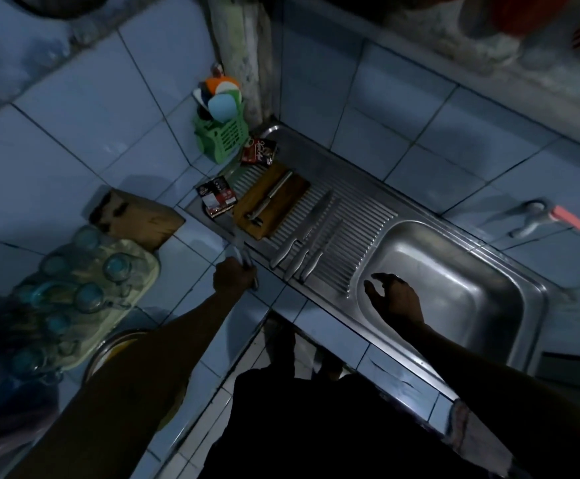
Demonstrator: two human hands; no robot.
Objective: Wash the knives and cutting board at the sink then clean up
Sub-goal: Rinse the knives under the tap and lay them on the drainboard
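A wooden cutting board [283, 191] lies on the ribbed steel drainboard [361, 216], with a steel knife [271, 198] on top of it. Three more steel knives [311, 236] lie side by side on the ribs to its right. My left hand [233, 274] grips the handle of another knife [243, 255] at the drainboard's front left corner, blade pointing away from me. My right hand [395, 299] hovers over the left edge of the sink basin [454, 278], fingers loosely curved and holding nothing. A wooden knife block [133, 216] stands on the tiled counter to the left.
A wall tap with a red handle [551, 216] juts out right of the basin. A green basket of sponges [221, 133] and two dark packets [259, 152] sit at the back corner. A tray of several upturned glasses [84, 295] fills the left counter.
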